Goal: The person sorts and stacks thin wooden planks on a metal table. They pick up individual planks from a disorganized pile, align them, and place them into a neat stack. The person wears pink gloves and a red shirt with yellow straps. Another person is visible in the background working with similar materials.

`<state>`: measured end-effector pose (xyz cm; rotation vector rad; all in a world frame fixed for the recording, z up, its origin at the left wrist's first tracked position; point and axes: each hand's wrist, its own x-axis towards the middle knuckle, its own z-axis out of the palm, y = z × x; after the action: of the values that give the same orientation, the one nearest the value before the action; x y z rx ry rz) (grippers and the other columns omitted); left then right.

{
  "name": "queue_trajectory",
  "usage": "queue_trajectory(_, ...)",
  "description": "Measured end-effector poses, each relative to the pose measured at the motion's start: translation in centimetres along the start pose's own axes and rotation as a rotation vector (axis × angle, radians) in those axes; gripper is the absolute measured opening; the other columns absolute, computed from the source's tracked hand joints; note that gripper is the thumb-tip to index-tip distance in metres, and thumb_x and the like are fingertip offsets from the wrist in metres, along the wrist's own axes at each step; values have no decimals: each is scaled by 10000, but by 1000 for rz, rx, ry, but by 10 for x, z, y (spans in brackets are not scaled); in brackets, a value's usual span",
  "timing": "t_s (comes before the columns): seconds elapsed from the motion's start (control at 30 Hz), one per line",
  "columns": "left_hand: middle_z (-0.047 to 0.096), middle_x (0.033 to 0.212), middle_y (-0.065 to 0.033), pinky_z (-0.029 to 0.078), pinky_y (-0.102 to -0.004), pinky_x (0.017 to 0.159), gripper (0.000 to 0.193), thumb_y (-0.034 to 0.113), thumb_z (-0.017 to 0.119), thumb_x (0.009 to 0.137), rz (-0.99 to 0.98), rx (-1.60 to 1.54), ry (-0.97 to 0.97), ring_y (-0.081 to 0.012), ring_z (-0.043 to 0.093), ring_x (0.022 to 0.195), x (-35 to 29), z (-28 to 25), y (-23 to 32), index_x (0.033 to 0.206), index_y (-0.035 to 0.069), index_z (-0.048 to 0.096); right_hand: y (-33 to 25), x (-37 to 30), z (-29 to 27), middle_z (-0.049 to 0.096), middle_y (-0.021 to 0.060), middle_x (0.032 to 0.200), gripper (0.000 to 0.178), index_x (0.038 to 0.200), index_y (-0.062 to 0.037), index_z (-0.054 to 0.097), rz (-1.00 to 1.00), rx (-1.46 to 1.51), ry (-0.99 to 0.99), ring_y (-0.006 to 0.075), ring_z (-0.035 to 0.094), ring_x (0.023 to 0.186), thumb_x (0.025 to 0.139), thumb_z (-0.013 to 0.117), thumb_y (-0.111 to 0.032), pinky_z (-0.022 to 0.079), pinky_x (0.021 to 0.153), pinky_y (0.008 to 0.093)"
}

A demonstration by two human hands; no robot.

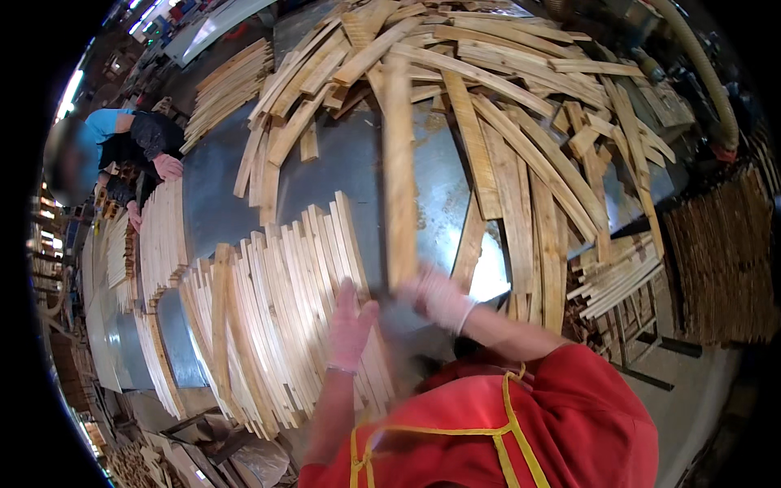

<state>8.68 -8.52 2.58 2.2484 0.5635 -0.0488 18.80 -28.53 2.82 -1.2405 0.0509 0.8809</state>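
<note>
My right hand (pixel 441 299), in a pale pink glove and smeared by motion, grips the near end of a long wooden plank (pixel 399 163). That plank points away from me over the metal table (pixel 325 175). My left hand (pixel 351 327), gloved alike, lies flat with its fingers stretched out. It rests against the right end of a tight row of wooden slats (pixel 281 285), which stand side by side close to me. Two loose slats lie slantwise over this row, one of them a darker slat (pixel 220 317).
A heap of loose planks (pixel 504 61) covers the table's far side and reaches down its right. At the left, a co-worker (pixel 114 154) has gloved hands by another slat row (pixel 163 236). Right are a rack of thin strips (pixel 622 281), a tall brown stack (pixel 724 260) and a hose (pixel 712 77).
</note>
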Motion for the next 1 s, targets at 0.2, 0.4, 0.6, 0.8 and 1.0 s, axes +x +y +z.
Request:
queue_trajectory(0.2,686,1300,-168,555,-375,980,883,175,786,874,-205,-399,146,-263,666,1110,-18,-7,-7,1646,-1,394,57,-58,-2,740,209,1223,501,1341,-28,665,-214,-995,-54,379,705,1152,912,700,-283,555,1010,448)
queue_trajectory(0.4,664,1367,-221,561,-465,991,755,179,747,883,-329,220,258,-379,694,1148,-106,-73,-59,1576,39,485,-12,-36,-137,657,197,1206,432,1201,-36,629,-393,-1482,1125,380,668,1103,864,769,-267,536,972,506)
queue_trajectory(0.6,560,1502,-227,418,-524,1179,811,230,800,834,20,573,315,-422,530,1394,-132,-82,-128,1561,54,487,-26,-40,-128,692,195,994,563,1321,-2,622,-268,-709,940,333,703,935,797,769,-145,564,874,434)
queue_trajectory(0.8,512,1574,-180,315,-528,1256,797,316,813,850,321,419,93,-393,409,1513,-121,-33,-51,1536,47,508,91,-82,-9,687,155,1194,863,1597,14,417,-95,-71,310,281,679,1049,836,802,-119,571,953,400)
queue_trajectory(1.0,441,1647,-141,195,-533,1304,937,566,750,874,225,626,10,-375,318,1573,-51,18,-33,1601,62,443,99,-59,57,704,300,1270,737,1506,-6,517,221,-847,-360,385,696,1182,863,724,-299,534,1049,451)
